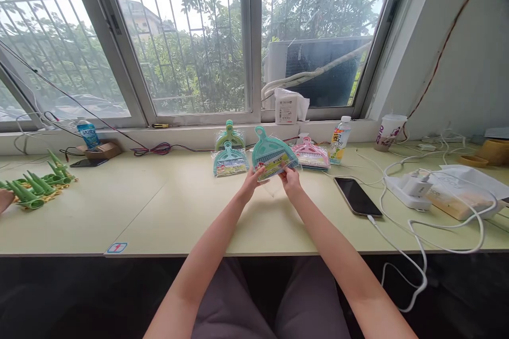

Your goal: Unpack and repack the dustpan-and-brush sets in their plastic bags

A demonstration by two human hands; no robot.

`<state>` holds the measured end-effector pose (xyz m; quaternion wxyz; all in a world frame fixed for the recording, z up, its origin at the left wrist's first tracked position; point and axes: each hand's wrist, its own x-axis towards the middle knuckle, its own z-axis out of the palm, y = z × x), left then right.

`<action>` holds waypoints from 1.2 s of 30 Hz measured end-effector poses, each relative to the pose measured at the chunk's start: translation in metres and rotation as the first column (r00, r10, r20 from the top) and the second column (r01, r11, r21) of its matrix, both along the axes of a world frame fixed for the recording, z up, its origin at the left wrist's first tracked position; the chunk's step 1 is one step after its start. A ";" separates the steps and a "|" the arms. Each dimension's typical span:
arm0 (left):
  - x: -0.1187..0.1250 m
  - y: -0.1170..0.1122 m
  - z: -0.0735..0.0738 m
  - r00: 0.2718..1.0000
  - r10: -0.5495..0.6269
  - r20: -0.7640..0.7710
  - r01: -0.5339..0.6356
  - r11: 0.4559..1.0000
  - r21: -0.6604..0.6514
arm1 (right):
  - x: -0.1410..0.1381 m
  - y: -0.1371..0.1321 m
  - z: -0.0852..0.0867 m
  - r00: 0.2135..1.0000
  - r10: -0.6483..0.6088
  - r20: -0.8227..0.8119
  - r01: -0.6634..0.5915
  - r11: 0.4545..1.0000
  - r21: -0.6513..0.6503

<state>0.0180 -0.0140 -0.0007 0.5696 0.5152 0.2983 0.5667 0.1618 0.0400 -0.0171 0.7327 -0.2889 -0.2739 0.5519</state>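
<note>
Between my two hands is a teal dustpan and brush set (272, 149), wrapped in clear plastic with a printed label, raised above the table and tilted. My left hand (251, 181) is closed on its lower left edge. On the lower right edge, my right hand (290, 179) grips the same pack. Behind it to the left, another teal dustpan set (229, 161) lies on the table, with a green dustpan set (229, 136) just beyond. A small pile of pink dustpan sets (310, 153) sits to the right, partly hidden by the held pack.
A phone (358, 197) with a white charging cable lies at right, near a power strip (409, 190). A drink bottle (340, 139) and a cup (389, 131) stand by the sill. At far left, another person's hand (5, 200) is beside green plastic parts (34, 188).
</note>
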 end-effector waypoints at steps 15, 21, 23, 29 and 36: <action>-0.028 0.003 0.014 0.963 -0.250 0.104 0.249 0.968 0.021 | 0.009 0.002 0.014 0.988 0.146 -0.051 -0.146 0.989 0.003; -0.033 0.004 0.018 0.960 -0.143 0.239 0.155 0.988 -0.030 | -0.008 -0.017 0.016 0.922 0.382 0.067 -0.385 0.922 0.036; -0.031 -0.001 0.022 0.965 -0.136 0.222 0.145 0.989 -0.021 | -0.015 -0.024 0.015 0.875 0.472 0.110 -0.478 0.877 0.043; -0.021 -0.029 0.034 0.973 -0.144 0.180 0.112 0.978 0.175 | -0.026 -0.040 0.014 0.747 0.633 0.205 -0.655 0.754 0.057; -0.022 -0.039 0.038 0.981 -0.100 0.165 0.066 0.977 0.201 | -0.031 -0.048 0.016 0.702 0.651 0.288 -0.690 0.722 0.049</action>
